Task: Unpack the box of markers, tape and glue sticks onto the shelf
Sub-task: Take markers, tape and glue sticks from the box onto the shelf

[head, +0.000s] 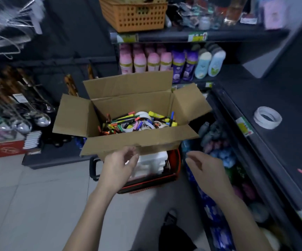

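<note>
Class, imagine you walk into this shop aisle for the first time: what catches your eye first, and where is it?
The open cardboard box in the centre stands out, flaps spread, full of bright markers and rolls of tape. One white tape roll sits on the dark shelf at right. The left hand and right hand are empty, just before the box's near flap.

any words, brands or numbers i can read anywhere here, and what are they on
No text here can be read.
shelf price tags: dark print on yellow and green, too blurred to read.
red box: pale script and a round mark, too blurred to read.
bottles: label bands, too small to read.
cardboard box: no print shows on its visible faces.
</note>
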Tool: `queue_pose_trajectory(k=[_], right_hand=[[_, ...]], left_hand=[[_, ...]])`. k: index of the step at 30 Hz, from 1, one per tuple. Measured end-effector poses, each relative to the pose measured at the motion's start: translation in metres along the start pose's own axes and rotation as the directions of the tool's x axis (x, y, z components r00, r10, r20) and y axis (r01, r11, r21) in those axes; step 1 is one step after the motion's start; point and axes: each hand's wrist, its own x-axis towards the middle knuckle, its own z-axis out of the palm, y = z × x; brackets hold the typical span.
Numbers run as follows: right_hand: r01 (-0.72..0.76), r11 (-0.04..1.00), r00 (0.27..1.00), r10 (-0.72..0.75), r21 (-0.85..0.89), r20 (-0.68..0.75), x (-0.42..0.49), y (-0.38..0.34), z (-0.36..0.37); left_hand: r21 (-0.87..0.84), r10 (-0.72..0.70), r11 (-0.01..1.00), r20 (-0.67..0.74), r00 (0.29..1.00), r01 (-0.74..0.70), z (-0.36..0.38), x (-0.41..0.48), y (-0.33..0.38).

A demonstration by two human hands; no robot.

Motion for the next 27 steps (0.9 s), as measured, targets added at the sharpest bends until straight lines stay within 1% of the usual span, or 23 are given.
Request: queue_pose_trajectory(k=[3, 7, 10, 13, 16, 21, 25, 27], right_hand=[[0.027, 1.000, 0.999, -0.027, -0.008, 0.028, 0.044, -0.003, 0.014], [0.122, 0.989, 0.991, -0.117, -0.085, 0.064, 0.115, -0.007, 0.030], [0.122, 0.992, 0.990, -0.121, -0.013, 0.070, 0.161, -0.009, 0.038], [0.140, 0.990, 0.978, -0.139, 0.005, 0.156, 0.194, -0.006, 0.046], [0.133, 0.991, 0.976, -0.131, 0.000, 0.176, 0.216, -0.003, 0.057], [0.109, 0.994, 0.959, -0.101, -0.017, 0.263, 0.243, -0.002, 0.090], [0.021, 0.999, 0.956, -0.006, -0.046, 0.293, 0.255, -0.007, 0.109], [0.013, 0.996, 0.949, 0.014, -0.083, 0.315, 0.262, -0.007, 0.115]], left_hand=[[0.016, -0.030, 0.999, -0.027, 0.999, 0.030, -0.004, 0.029, -0.010], [0.012, -0.067, 0.998, -0.087, 0.994, 0.068, -0.011, 0.074, -0.015], [0.012, -0.084, 0.996, -0.136, 0.987, 0.087, -0.018, 0.107, -0.017], [0.038, -0.093, 0.994, -0.162, 0.982, 0.101, -0.019, 0.135, -0.023], [0.066, -0.096, 0.992, -0.126, 0.987, 0.105, -0.017, 0.154, -0.029], [0.014, -0.140, 0.990, -0.072, 0.988, 0.141, -0.019, 0.184, -0.051], [0.092, -0.164, 0.983, 0.034, 0.986, 0.160, -0.023, 0.213, -0.079], [0.114, -0.182, 0.979, 0.107, 0.977, 0.170, -0.022, 0.226, -0.090]])
